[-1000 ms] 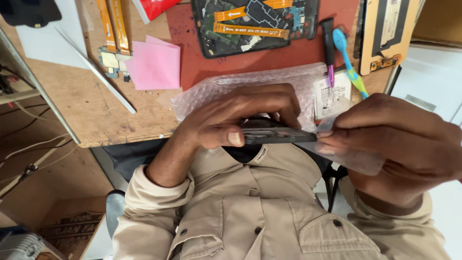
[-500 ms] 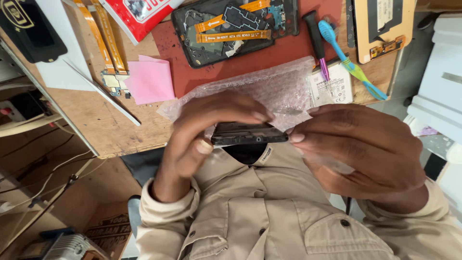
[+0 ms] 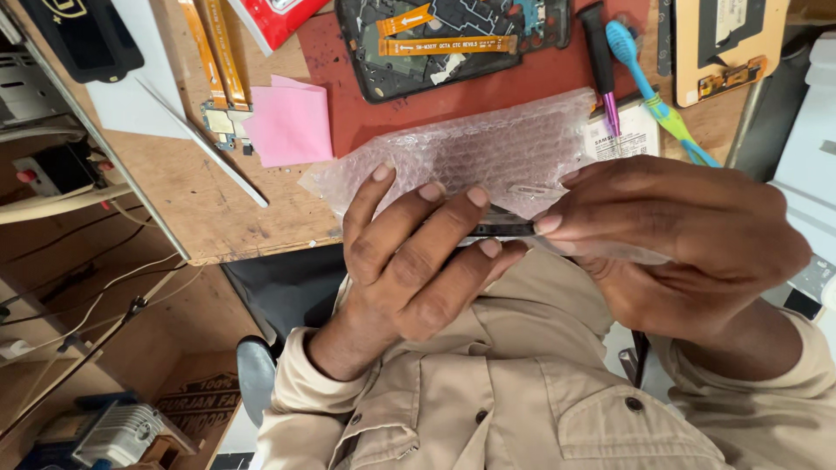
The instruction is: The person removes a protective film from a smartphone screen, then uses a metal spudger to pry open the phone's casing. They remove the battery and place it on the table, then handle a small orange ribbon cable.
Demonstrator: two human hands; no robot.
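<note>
Pinching: dark slim part (image 3: 501,228) is held edge-on between left hand (image 3: 418,261) and right hand (image 3: 688,239) | axis: left-right | position: above lap, before bubble wrap (image 3: 496,152) | both hands equally near.

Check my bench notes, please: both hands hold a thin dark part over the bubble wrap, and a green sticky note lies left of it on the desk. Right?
Not quite. The head view shows the sticky note is pink, not green. The rest stands: left hand and right hand hold the thin dark part over the bubble wrap.

Clear bubble-wrap pouch (image 3: 488,152) at desk edge (red packet (image 3: 279,17) top); white label (image 3: 631,130) beside.
</note>
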